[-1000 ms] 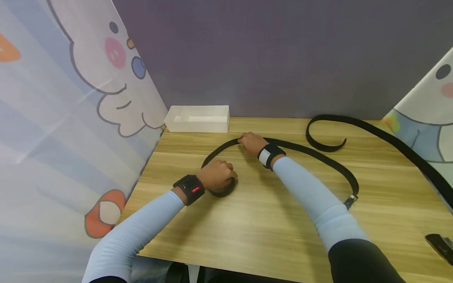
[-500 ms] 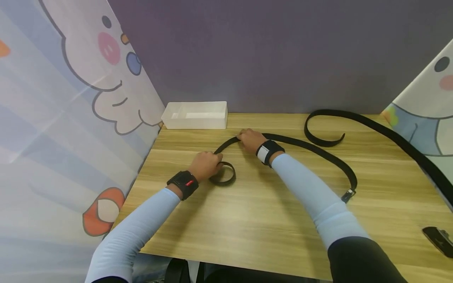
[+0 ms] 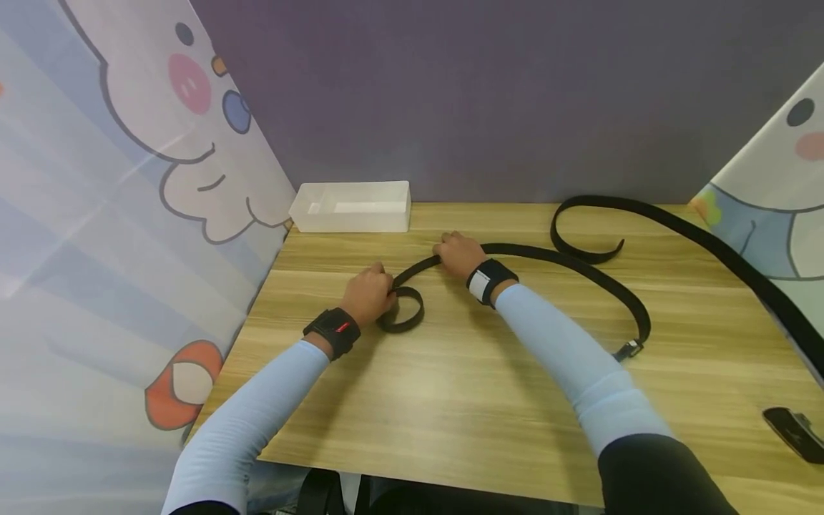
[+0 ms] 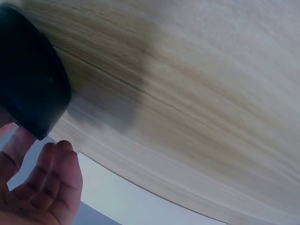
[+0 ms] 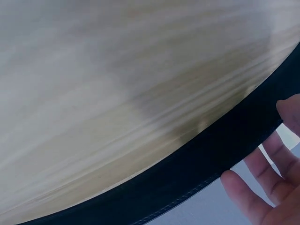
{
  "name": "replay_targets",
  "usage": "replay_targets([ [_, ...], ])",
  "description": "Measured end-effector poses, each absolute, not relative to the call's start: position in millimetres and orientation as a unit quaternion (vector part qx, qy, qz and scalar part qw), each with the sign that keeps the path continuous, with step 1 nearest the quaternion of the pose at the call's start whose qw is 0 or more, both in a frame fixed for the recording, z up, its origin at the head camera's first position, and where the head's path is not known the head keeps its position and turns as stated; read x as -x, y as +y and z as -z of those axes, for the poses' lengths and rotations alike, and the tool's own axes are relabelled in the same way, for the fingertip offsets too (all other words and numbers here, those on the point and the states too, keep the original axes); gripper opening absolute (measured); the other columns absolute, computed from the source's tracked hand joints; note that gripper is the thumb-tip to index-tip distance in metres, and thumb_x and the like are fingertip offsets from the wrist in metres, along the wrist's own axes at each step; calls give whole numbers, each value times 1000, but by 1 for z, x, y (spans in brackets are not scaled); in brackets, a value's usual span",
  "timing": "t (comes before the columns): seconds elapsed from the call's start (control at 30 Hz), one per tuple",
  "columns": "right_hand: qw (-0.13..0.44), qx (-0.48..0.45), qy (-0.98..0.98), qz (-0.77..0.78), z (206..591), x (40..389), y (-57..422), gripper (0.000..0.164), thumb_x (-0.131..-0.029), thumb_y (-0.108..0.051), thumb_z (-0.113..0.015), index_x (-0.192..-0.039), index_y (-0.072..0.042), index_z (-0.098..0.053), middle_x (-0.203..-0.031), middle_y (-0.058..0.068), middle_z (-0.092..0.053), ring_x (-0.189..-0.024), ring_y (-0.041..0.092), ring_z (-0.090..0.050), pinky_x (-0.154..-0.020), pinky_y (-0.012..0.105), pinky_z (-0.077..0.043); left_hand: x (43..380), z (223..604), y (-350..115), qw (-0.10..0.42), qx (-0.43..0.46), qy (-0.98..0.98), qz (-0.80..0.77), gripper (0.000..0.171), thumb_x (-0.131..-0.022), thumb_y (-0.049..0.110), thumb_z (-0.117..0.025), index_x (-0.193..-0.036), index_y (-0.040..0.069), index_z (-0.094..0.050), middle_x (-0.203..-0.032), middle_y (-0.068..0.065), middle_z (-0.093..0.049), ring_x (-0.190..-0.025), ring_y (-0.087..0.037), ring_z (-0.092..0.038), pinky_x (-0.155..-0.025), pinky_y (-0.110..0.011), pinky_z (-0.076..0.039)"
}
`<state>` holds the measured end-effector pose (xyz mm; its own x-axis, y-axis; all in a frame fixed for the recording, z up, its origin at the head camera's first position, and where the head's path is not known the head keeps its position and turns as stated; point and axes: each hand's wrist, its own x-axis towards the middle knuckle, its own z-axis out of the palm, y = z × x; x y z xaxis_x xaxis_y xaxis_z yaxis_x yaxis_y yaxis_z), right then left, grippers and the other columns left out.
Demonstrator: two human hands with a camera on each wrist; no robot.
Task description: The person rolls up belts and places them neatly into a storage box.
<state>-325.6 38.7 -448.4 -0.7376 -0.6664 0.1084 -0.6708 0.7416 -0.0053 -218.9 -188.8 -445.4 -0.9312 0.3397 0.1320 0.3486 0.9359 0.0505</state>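
Note:
A long black belt (image 3: 573, 266) stands on edge in a wide curve over the wooden table, its metal buckle (image 3: 632, 348) at the right end. Its left end curls into a small loop (image 3: 418, 318). My left hand (image 3: 368, 295) pinches the belt where that loop begins; in the left wrist view the belt's curl (image 4: 33, 70) hides part of the fingers (image 4: 51, 173). Farther along the strap, my right hand (image 3: 460, 255) holds it between thumb and fingers, seen beside the stitched edge of the belt (image 5: 187, 173) in the right wrist view.
A second black belt (image 3: 708, 243) curves along the table's right side, and a dark buckle piece (image 3: 795, 433) lies near the right edge. At the back left stands a white tray (image 3: 350, 230). A grey wall panel (image 3: 489, 100) closes off the back.
My left hand has shifted away from the small loop, up and to the left along the belt, uncovering the loop. The right hand stays nearly in place. The buckle end has swung slightly inward.

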Motion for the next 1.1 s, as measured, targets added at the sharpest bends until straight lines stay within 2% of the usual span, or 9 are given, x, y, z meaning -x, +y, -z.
replay_targets([
  [0.17,57,-358,-932,-18,448,318,46,21,-98,-11,-72,-117,-10,-78,-112,14,-74,-103,33,-71,-82,41,-64,224,444,-187,48,157,-986,41,19,-90,20,-76,-81,5,-72,-82,-8,-66,-69,-19,-62,-59,-36,-57],
  [0.47,48,-362,-930,-36,450,307,68,18,-96,-16,-75,-114,-12,-79,-104,12,-73,-96,27,-72,-78,39,-64,231,442,-181,30,126,-990,52,26,-89,23,-79,-74,4,-69,-69,-5,-63,-58,-14,-53,-49,-30,-49],
  [0.8,-5,-332,-942,-53,449,305,109,23,-99,-14,-71,-120,-9,-77,-113,14,-78,-101,30,-76,-78,44,-64,236,443,-182,20,101,-992,75,26,-87,24,-80,-75,4,-68,-70,-5,-62,-63,-18,-55,-56,-37,-54],
  [0.97,-16,-322,-944,-63,444,299,126,25,-98,-9,-71,-122,-5,-75,-114,17,-78,-100,33,-76,-81,45,-63,241,446,-185,5,98,-991,96,28,-87,21,-78,-69,7,-62,-65,0,-51,-61,-16,-47,-55,-32,-46],
  [1.1,-10,-339,-937,-78,442,291,132,24,-96,-2,-71,-119,-4,-70,-105,17,-79,-90,30,-76,-75,42,-63,243,446,-184,-5,101,-989,110,30,-87,18,-76,-66,8,-57,-63,2,-47,-58,-14,-44,-51,-27,-38],
])
